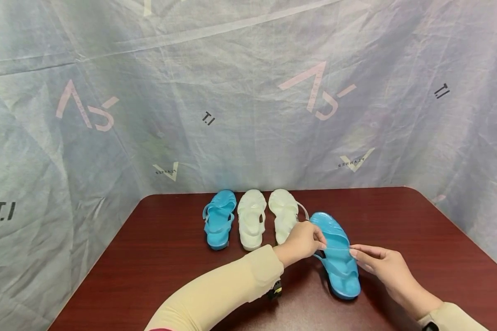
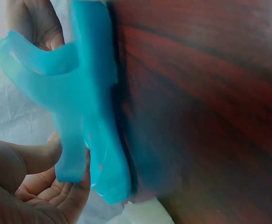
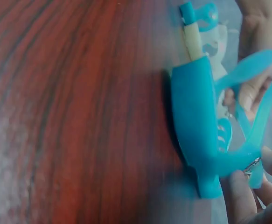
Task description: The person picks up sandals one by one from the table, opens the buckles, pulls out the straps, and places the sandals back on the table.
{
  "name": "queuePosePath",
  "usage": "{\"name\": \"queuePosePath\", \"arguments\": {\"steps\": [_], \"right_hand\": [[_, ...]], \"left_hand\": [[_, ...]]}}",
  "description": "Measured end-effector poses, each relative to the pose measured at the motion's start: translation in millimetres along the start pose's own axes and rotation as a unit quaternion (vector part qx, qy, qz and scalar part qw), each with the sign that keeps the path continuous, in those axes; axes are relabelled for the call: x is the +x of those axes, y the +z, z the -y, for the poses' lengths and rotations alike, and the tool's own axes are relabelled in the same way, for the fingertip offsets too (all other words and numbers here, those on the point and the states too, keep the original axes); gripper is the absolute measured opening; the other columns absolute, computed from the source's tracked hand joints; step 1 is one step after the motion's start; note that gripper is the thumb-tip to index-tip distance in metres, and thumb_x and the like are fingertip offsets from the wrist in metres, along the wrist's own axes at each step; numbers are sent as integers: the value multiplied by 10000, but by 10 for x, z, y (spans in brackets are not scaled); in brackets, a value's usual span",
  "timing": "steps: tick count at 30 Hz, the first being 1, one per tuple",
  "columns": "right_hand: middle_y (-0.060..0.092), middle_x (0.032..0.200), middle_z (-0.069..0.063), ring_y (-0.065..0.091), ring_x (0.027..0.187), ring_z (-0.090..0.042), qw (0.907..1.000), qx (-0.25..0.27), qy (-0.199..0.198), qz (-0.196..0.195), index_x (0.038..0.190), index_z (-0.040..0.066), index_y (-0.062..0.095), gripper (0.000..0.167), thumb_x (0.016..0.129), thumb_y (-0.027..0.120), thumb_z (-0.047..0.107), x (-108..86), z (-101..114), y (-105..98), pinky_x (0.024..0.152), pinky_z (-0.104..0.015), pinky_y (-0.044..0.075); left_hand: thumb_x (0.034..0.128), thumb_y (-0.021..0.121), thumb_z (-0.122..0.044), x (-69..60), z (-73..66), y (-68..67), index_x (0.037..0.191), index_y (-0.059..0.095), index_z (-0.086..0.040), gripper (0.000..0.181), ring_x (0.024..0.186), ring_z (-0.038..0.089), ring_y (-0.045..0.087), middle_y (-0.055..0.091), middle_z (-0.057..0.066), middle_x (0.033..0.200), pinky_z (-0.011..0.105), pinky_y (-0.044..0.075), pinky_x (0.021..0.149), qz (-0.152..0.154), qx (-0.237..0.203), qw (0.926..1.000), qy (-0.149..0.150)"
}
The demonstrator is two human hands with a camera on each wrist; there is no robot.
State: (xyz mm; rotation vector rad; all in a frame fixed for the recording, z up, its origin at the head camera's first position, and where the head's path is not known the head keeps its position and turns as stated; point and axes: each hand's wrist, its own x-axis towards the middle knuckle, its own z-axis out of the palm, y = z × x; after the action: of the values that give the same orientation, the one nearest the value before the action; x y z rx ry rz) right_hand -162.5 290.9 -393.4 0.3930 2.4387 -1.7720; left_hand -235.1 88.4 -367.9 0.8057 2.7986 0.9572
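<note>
A blue sandal [image 1: 343,269] lies on the table, toe toward the back and tilted slightly left. On its left side, my left hand [image 1: 304,241] pinches a blue strap [image 2: 72,156] between thumb and fingers, shown closely in the left wrist view. My right hand [image 1: 383,266] is at the opposite side of the sandal. In the right wrist view its thumb and fingers [image 3: 240,196] pinch the strap near a small shiny buckle [image 3: 253,164]. The straps stand raised above the sole.
Left of this sandal stand two white sandals [image 1: 251,220] and another blue sandal [image 1: 219,220] in a row on the dark red table [image 1: 170,276]. The left hand and forearm partly cover the nearer white one. A grey printed cloth [image 1: 240,92] hangs behind.
</note>
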Motion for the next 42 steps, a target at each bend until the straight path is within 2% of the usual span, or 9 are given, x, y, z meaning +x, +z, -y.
{"name": "queuePosePath", "arguments": {"steps": [4,14,19,23,28,33,36,38,42], "right_hand": [[692,1130,40,653,915,52,9989,451,20,132,1301,-6,597,594,864,723,376,-4,-40,-37,872,-302,563],[693,1041,115,655,903,52,9974,713,52,73,1270,6,627,561,850,742,360,-16,-32,-28,859,-294,566],[706,998,133,647,909,63,9959,907,33,41,1265,14,631,524,863,736,332,-29,-43,-12,850,-275,566],[711,994,131,645,905,70,9959,898,59,6,1299,-3,597,570,868,727,347,-39,-45,-2,850,-269,565],[707,991,137,649,900,65,9956,934,111,-4,1308,-5,587,568,879,718,342,-35,-39,8,849,-270,565],[703,1036,96,642,861,80,9950,960,264,36,1380,-37,494,659,895,693,363,-29,-75,-37,847,-270,567],[699,1062,87,641,859,85,9951,940,301,78,1412,-40,448,698,899,686,369,-39,-84,-58,854,-266,564],[700,1053,99,650,872,72,9949,974,234,106,1393,-21,484,647,905,681,356,-49,-70,-54,857,-265,564],[723,992,69,680,893,11,9935,1135,10,120,1350,-44,522,514,962,615,279,-71,-32,-37,853,-270,566]], "left_hand": [[846,757,-172,-6,27,4,787,767,-133,71,664,-1,535,694,-74,720,102,405,552,-104,192,9998,45],[843,755,-146,-98,-5,-42,763,741,-142,81,628,16,524,666,-77,670,117,401,553,-107,321,9994,-70],[850,744,-122,-147,-29,-66,760,717,-142,95,642,32,541,656,-71,695,123,417,547,-94,263,9993,-246],[848,745,-133,-170,-45,-79,750,737,-146,100,666,33,558,667,-78,716,116,418,557,-190,468,9984,-265],[846,739,-122,-201,-39,-109,733,744,-146,115,660,35,574,676,-79,723,105,414,563,-303,814,9962,-27],[841,730,-105,-249,39,-154,722,700,-135,126,664,64,584,655,-61,708,111,412,572,-542,1397,9882,307],[857,727,-136,-268,49,-190,721,692,-135,140,655,72,574,647,-59,688,130,419,572,-653,1221,9903,93],[879,716,-173,-279,32,-205,770,711,-128,119,644,63,562,644,-60,690,134,418,567,-704,1000,9925,-36],[924,664,-195,-286,20,-189,824,712,-102,145,619,67,548,628,-40,670,136,403,553,-834,881,9926,34]]}}
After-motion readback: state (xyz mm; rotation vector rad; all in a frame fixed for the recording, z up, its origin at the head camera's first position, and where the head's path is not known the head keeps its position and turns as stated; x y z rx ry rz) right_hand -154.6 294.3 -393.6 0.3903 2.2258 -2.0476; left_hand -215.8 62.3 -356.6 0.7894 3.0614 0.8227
